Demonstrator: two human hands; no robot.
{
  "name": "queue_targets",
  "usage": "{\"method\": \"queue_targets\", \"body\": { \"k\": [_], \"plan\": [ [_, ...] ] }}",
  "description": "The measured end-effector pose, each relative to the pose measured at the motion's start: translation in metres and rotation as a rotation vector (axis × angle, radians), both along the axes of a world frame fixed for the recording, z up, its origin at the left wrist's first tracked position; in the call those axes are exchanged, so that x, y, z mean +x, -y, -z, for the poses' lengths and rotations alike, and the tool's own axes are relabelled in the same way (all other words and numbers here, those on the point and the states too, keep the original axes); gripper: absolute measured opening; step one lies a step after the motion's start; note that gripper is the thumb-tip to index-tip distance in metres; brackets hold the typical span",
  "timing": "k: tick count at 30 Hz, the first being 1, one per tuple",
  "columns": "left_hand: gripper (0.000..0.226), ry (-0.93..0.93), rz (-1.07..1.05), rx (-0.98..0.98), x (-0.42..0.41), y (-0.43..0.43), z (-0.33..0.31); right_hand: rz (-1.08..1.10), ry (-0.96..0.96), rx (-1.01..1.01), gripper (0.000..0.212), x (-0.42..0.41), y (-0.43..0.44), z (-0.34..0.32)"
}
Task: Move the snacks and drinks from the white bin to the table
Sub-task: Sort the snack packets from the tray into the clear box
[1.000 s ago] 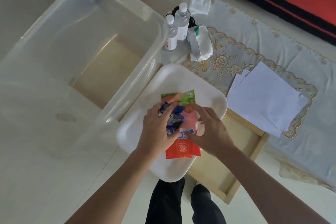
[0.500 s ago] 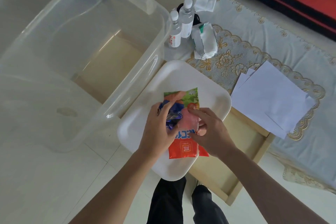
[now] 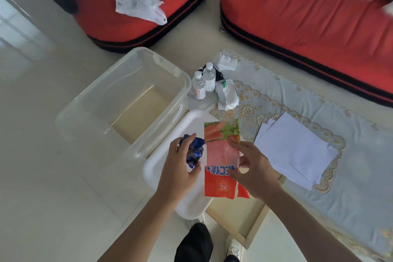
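My left hand [image 3: 179, 166] grips a small crumpled blue snack packet [image 3: 194, 151] over the white bin [image 3: 155, 168]. My right hand [image 3: 253, 170] holds the right edge of a long orange and green snack bag [image 3: 221, 155], lifted above the bin's right side. The bin is a shallow white tray resting partly on a low wooden table [image 3: 240, 221]. Two small water bottles [image 3: 204, 84] stand on the patterned cloth [image 3: 350, 176] beyond the bin.
A large clear plastic tub [image 3: 119, 110] sits left of the bin. White paper sheets [image 3: 295, 151] lie on the cloth to the right, a wrapped white pack [image 3: 226, 94] beside the bottles. Red sofas [image 3: 308, 13] stand at the back. My legs [image 3: 195, 242] are below.
Both hands have lifted the snacks up from the bin and drawn apart, the orange bag going right. The camera has tilted up, so the sofas now show.
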State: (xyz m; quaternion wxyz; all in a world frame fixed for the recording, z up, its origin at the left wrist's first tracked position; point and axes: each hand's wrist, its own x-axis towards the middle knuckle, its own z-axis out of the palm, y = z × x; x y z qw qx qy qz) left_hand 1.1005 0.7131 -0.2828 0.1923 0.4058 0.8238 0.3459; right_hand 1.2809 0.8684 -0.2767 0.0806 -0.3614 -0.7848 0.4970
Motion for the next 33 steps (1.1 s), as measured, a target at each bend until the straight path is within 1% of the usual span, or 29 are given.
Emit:
{"method": "queue_targets", "body": {
  "k": [3,9,13,17,23,27,33],
  "plan": [
    [0.079,-0.02,-0.005,0.033,0.021,0.004,-0.039,0.022,-0.046,0.04,0.071,0.029,-0.006,-0.041],
    [0.077,-0.026,-0.001,0.032,0.079,0.017,-0.105,0.117,-0.103,0.08,0.067,0.101,-0.001,-0.123],
    [0.076,-0.02,0.065,0.065,0.108,0.016,-0.142,0.224,-0.104,0.132,0.071,0.149,0.003,-0.166],
    [0.072,-0.022,0.189,0.164,0.128,0.002,-0.178,0.355,-0.134,0.237,0.071,0.193,0.007,-0.198],
    [0.076,-0.014,0.437,0.181,0.144,-0.028,-0.201,0.605,-0.144,0.29,0.069,0.256,0.04,-0.217],
    [0.074,0.027,0.598,0.164,0.167,-0.033,-0.205,0.779,-0.128,0.273,0.069,0.293,0.089,-0.218],
    [0.078,0.044,0.809,0.098,0.222,-0.03,-0.199,1.032,-0.117,0.226,0.072,0.347,0.169,-0.223]
  ]
}}
